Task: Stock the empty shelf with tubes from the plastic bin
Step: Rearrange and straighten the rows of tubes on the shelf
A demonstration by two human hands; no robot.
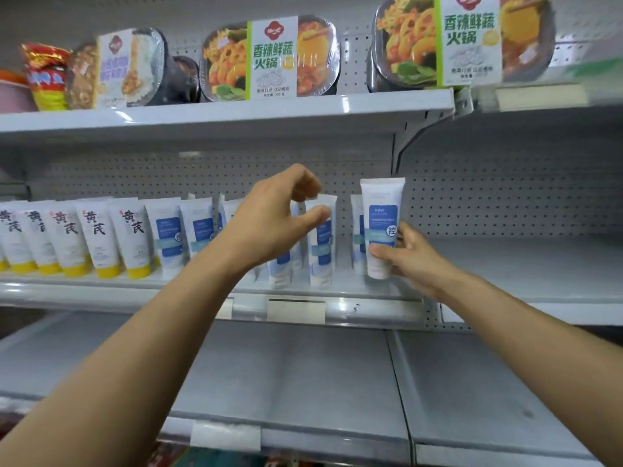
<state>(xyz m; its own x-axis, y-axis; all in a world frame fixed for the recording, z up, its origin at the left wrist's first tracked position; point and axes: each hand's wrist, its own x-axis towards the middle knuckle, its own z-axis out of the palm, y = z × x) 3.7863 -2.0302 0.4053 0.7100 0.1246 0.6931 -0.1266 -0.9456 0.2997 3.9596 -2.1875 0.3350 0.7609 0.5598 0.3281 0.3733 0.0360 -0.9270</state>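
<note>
Right hand (409,254) grip wraps the blue-label tube (382,210) low, cap down, to stand it at the tube row's (168,237) right end. Left hand (269,224) grip is half-curled at that end, contact unclear.

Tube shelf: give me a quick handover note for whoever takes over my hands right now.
Left hand: fingers curled at the top of a standing blue-label tube; grip unclear.
Right hand: grips the end tube, upright, cap down, at the row's right end.
Done: yellow-capped tubes and blue-label tubes line the middle shelf.
Left: release the end tube, fetch more; bin not in view.
</note>
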